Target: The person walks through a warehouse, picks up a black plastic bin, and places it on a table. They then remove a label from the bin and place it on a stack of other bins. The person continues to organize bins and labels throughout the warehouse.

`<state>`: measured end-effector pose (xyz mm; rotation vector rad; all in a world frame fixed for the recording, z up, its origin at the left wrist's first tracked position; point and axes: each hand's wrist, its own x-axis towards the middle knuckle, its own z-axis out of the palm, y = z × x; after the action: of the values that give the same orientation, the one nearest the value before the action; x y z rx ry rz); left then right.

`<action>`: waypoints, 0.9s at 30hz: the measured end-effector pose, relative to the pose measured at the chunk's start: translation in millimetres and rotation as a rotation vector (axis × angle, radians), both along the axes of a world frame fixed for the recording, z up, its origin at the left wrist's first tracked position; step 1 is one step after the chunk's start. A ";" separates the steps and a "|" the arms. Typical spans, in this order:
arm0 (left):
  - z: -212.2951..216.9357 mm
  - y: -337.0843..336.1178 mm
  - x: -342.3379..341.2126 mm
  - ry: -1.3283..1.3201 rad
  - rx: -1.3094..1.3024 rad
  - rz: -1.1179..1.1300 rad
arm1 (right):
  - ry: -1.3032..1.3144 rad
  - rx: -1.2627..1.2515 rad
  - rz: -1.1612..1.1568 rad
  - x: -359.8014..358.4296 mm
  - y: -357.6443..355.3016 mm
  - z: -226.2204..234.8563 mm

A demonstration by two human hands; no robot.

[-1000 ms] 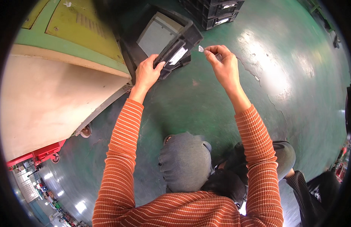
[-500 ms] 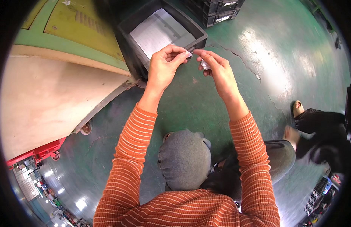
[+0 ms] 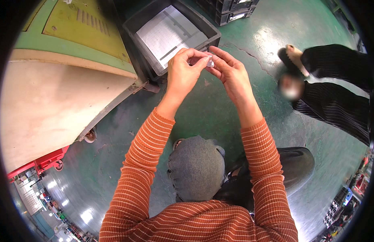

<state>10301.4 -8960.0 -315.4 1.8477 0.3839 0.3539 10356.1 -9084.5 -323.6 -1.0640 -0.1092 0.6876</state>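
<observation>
Both arms reach forward in orange striped sleeves, and the hands meet over the near right corner of a dark grey crate (image 3: 160, 66). Between the fingertips is a small whitish crumpled piece (image 3: 210, 61), thin like paper or plastic film; its exact kind is too small to tell. My left hand (image 3: 183, 70) pinches it between thumb and index finger, the other fingers curled behind. Facing it, my right hand (image 3: 234, 74) grips the piece with its thumb and fingers, the index finger stretched above. White printed sheets (image 3: 169, 32) lie in the crate beyond my hands.
A green and yellow machine cabinet (image 3: 84, 28) with a cream side panel (image 3: 62, 92) stands at the left. Black stacked crates (image 3: 235, 12) are at the back. On the right, another person's dark-trousered legs (image 3: 336, 92) stand on the green floor (image 3: 203, 105). A red wheeled base (image 3: 43, 161) is lower left.
My hands have come together, with the left moving right to meet the right at the crumpled piece. The other person's legs have stepped farther forward on the right.
</observation>
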 end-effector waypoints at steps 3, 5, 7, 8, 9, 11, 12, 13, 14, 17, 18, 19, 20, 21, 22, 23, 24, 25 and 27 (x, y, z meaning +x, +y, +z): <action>-4.8 -2.6 1.2 0.031 0.094 -0.023 | -0.016 -0.022 -0.089 0.8 0.5 -8.5; -13.8 -1.9 4.4 0.017 -0.155 -0.031 | -0.008 -0.037 -0.138 2.6 -4.6 -16.3; -28.4 5.9 7.9 -0.025 0.021 0.019 | 0.002 -0.071 -0.150 7.0 -12.3 -21.5; -38.8 11.1 11.4 -0.059 0.318 0.066 | 0.006 -0.100 -0.176 8.2 -17.8 -24.5; -49.2 18.0 14.2 -0.091 0.621 0.124 | 0.008 -0.123 -0.194 7.8 -22.9 -27.9; -67.6 26.1 26.1 0.191 0.803 0.090 | 0.018 -0.146 -0.238 7.4 -33.3 -33.8; -78.3 31.0 34.4 0.331 0.889 0.071 | 0.025 -0.151 -0.257 7.8 -39.0 -37.3; -81.2 37.1 40.2 0.304 0.978 0.033 | 0.037 -0.156 -0.272 7.4 -44.0 -41.1; -83.8 44.3 42.9 0.376 0.892 -0.051 | 0.048 -0.160 -0.286 7.4 -48.0 -43.7; -73.7 52.6 33.0 0.361 0.730 -0.252 | 0.003 -0.220 -0.362 11.7 -64.0 -50.5; -77.6 51.7 13.2 0.198 0.756 -0.275 | 0.009 -0.243 -0.365 19.9 -71.1 -55.2; -79.6 47.0 -7.6 0.133 0.725 -0.346 | 0.018 -0.270 -0.369 26.9 -78.2 -61.8; -83.2 41.2 -29.1 0.069 0.690 -0.420 | 0.028 -0.300 -0.376 32.6 -82.7 -66.3; -92.0 39.2 -48.1 -0.017 0.828 -0.475 | 0.015 -0.293 -0.388 42.0 -82.6 -68.1; -100.3 37.5 -63.7 -0.106 0.962 -0.528 | -0.012 -0.286 -0.389 53.8 -80.4 -63.3; -104.7 33.2 -73.9 -0.057 1.081 -0.617 | -0.039 -0.285 -0.393 66.5 -78.0 -56.0; -108.9 28.3 -83.0 -0.005 1.203 -0.702 | -0.064 -0.284 -0.394 77.3 -79.5 -51.1; -116.8 22.2 -87.5 -0.084 1.196 -0.734 | -0.169 -0.236 -0.359 89.1 -95.8 -63.1; -136.7 21.1 -100.0 -0.170 1.263 -0.772 | -0.234 0.227 -0.179 66.8 -97.1 -23.9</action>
<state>10201.4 -8938.9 -452.1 2.9363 -0.8850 0.1987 10423.0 -9181.6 -347.6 -0.9191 -0.2844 0.3774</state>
